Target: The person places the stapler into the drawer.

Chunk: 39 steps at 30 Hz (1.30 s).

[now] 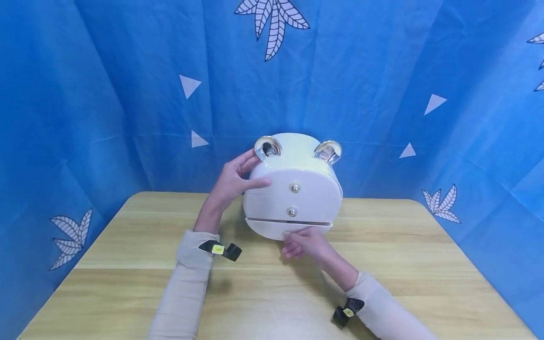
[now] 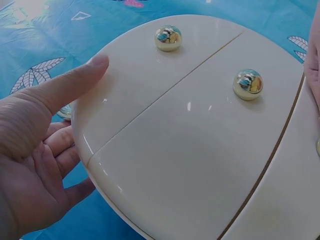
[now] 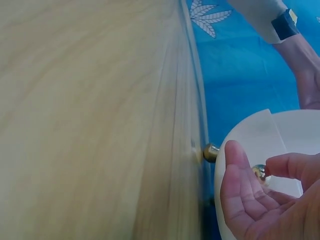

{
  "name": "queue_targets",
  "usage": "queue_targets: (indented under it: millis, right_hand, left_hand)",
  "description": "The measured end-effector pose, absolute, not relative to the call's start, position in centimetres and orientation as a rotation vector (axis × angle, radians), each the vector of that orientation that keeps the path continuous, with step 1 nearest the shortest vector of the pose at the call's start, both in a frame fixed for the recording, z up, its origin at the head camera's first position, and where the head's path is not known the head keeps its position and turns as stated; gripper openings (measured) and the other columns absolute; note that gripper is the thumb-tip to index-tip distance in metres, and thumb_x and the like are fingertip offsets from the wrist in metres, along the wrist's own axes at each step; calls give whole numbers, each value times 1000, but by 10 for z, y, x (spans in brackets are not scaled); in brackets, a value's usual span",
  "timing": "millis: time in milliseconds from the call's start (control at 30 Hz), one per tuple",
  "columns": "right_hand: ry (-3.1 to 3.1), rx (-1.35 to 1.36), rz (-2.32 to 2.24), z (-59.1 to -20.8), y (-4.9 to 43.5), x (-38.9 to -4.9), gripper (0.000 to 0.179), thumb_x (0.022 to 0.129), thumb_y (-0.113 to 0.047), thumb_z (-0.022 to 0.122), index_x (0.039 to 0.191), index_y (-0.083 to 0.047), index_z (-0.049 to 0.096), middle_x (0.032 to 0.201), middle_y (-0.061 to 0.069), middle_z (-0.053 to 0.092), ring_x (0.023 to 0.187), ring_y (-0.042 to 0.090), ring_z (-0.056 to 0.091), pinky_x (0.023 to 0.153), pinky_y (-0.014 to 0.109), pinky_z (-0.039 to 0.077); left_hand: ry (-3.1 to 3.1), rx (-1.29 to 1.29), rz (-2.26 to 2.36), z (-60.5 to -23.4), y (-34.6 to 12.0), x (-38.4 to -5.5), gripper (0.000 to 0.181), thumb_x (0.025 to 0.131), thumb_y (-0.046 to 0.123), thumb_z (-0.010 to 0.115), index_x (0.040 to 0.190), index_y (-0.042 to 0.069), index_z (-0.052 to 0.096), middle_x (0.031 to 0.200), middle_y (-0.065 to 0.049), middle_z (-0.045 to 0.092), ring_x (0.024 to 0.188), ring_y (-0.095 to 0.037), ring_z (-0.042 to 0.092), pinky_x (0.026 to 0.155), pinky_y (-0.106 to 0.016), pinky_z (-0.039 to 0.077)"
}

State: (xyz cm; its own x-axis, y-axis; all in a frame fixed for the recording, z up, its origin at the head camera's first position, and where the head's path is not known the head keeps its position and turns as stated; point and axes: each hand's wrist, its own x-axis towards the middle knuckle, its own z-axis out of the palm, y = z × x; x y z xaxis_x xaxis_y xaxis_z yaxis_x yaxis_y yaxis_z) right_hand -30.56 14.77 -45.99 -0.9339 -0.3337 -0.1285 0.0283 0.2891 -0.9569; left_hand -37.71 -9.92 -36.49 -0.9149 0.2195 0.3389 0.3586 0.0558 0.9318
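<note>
A white rounded drawer box (image 1: 272, 204) with two shiny ear shapes on top stands toward the back of the table. Round metallic knobs mark its drawers. Its bottom drawer (image 1: 261, 228) sits slightly out, leaving a dark gap above its front. My left hand (image 1: 233, 182) holds the box's upper left side, thumb on the front face and the other fingers behind the edge, as the left wrist view shows. Below, my right hand (image 1: 308, 243) pinches the bottom drawer's knob (image 3: 259, 172) between thumb and fingers.
The wooden table (image 1: 140, 283) spreads in front and to both sides of the box. A blue curtain (image 1: 361, 94) with leaf and triangle prints hangs close behind it. Under the box, a gold round foot (image 3: 211, 153) shows in the right wrist view.
</note>
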Motion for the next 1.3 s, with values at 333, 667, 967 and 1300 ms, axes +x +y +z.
queue_targets:
  millis: [333,667,967,1300]
  right_hand:
    - [2272,-250,-1678,-460,150,-308,37,101,-21,62,114,12,69,89,25,76,73,26,77,71,38,63]
    - [2262,-255,-1689,-462,152,-315,35,100,-20,63,116,11,68,90,24,76,73,24,77,73,39,64]
    - [2247,-249,-1690,-461,151,-316,38,100,-20,62,116,14,67,89,24,76,72,23,77,75,40,64]
    - [2239,-265,-1674,-459,149,-318,40,100,-22,62,114,15,67,90,24,77,76,26,78,78,41,64]
  left_hand:
    - [-2225,-533,-1933,-363,-98,-373,87,73,23,94,149,26,52,146,2,61,144,-18,49,118,-51,41]
    - [-2187,-498,-1999,-364,-100,-374,84,73,20,94,147,25,55,143,2,64,141,-17,52,115,-47,45]
    - [-2187,-526,-1998,-364,-97,-373,83,74,20,93,148,23,55,144,1,63,140,-19,53,114,-47,46]
    - [-2202,-518,-1983,-363,-100,-375,83,74,23,93,148,24,54,144,1,63,142,-20,52,115,-49,44]
